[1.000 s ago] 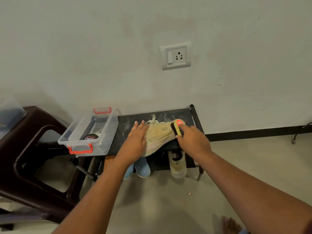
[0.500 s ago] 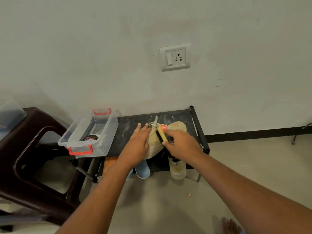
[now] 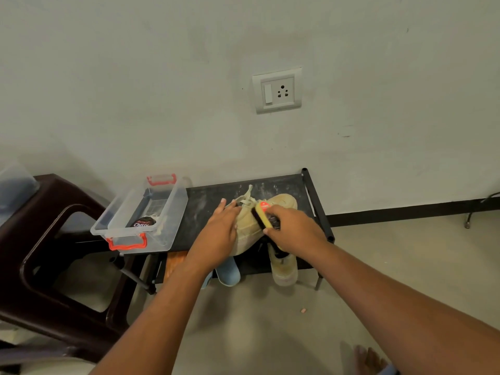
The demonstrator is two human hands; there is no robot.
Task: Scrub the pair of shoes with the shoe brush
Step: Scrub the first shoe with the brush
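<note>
A beige sneaker (image 3: 281, 203) lies on its side on the top of a black shoe rack (image 3: 205, 198). My left hand (image 3: 220, 234) presses flat on the shoe's heel end and holds it down. My right hand (image 3: 293, 230) grips a yellow shoe brush (image 3: 262, 216) with dark bristles and a red label; the bristles rest on the middle of the shoe, near the laces. The second beige sneaker (image 3: 284, 269) stands on the lower shelf, toe pointing out toward me, partly hidden by my right wrist.
A clear plastic box (image 3: 121, 215) with red handles holds a polish tin (image 3: 143, 222) at the rack's left end. Blue slippers (image 3: 228, 273) sit on the lower shelf. A dark brown plastic chair (image 3: 48, 239) stands at left. A wall socket (image 3: 277, 90) is above the rack.
My right hand has dragged the brush from the shoe's toe end leftward to its middle, then slightly back right. My left hand has stayed on the shoe.
</note>
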